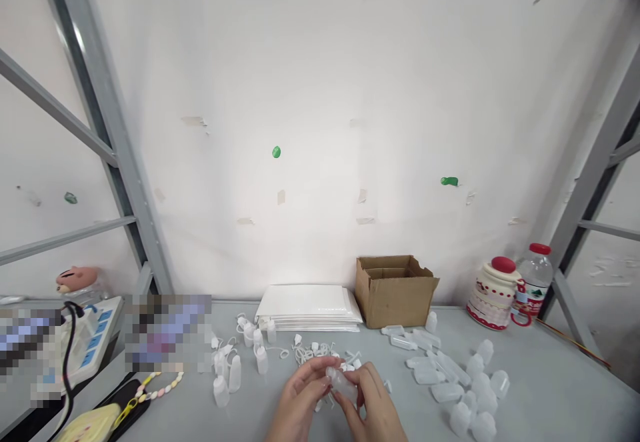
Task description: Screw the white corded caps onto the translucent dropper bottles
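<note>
Between my two hands is a small translucent plastic bottle [343, 385], tilted, its neck toward the left. My left hand [303, 395] pinches the neck end with thumb and fingers. Around the body of the same bottle, the fingers of my right hand [373, 402] are closed. Just behind my hands lies a pile of white caps with strap loops [315, 354], partly hidden by my fingers. Several capped bottles [235, 372] stand to the left, some with loops at their tops. On the right lie several loose translucent bottles [447, 392], and more stand upright near them.
A stack of white envelopes [307, 305] and an open cardboard box [397, 299] stand against the wall. At the back right are a decorated jar [493, 295] and a red-capped water bottle [536, 275]. A power strip [95, 342] and a beaded strap [160, 389] lie on the left.
</note>
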A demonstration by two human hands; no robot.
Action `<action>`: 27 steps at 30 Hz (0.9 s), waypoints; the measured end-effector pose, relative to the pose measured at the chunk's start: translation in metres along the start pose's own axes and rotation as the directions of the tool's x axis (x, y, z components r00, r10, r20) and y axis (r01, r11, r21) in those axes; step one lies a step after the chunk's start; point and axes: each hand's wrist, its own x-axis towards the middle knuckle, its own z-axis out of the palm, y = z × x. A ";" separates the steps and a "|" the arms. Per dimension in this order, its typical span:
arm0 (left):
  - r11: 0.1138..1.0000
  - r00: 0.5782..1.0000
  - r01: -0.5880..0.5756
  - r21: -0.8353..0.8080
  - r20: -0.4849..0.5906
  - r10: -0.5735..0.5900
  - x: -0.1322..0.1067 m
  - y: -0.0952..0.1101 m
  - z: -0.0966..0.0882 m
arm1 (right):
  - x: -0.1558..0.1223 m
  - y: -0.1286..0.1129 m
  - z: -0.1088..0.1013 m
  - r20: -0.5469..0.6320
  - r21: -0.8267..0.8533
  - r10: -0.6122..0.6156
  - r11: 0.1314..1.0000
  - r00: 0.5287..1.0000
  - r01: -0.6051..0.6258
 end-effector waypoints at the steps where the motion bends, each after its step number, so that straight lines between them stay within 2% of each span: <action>1: 0.999 1.000 0.021 -0.032 0.006 -0.021 0.001 -0.001 -0.001 | 0.001 -0.001 0.000 0.003 0.004 0.006 1.000 1.000 -0.006; 6: 0.990 0.994 0.080 -0.112 0.082 -0.071 0.004 -0.002 -0.001 | 0.001 -0.005 0.000 0.029 0.047 0.046 0.998 0.999 -0.047; 12: 0.990 0.988 0.082 -0.117 0.142 -0.065 0.002 0.002 0.001 | 0.003 -0.008 -0.001 0.067 0.099 0.120 0.987 0.991 -0.126; 16: 0.990 0.980 0.063 -0.125 0.194 -0.038 0.000 0.004 0.002 | 0.003 -0.008 -0.002 0.072 0.092 0.104 0.990 0.992 -0.111; 23: 0.990 0.990 0.093 -0.103 0.117 -0.081 0.002 -0.002 0.001 | -0.001 -0.006 0.001 -0.004 0.014 -0.012 1.000 1.000 0.012; 27: 0.987 0.991 0.112 -0.119 0.090 -0.102 0.001 -0.001 0.004 | -0.004 -0.004 0.001 -0.042 -0.045 -0.041 0.998 0.998 0.039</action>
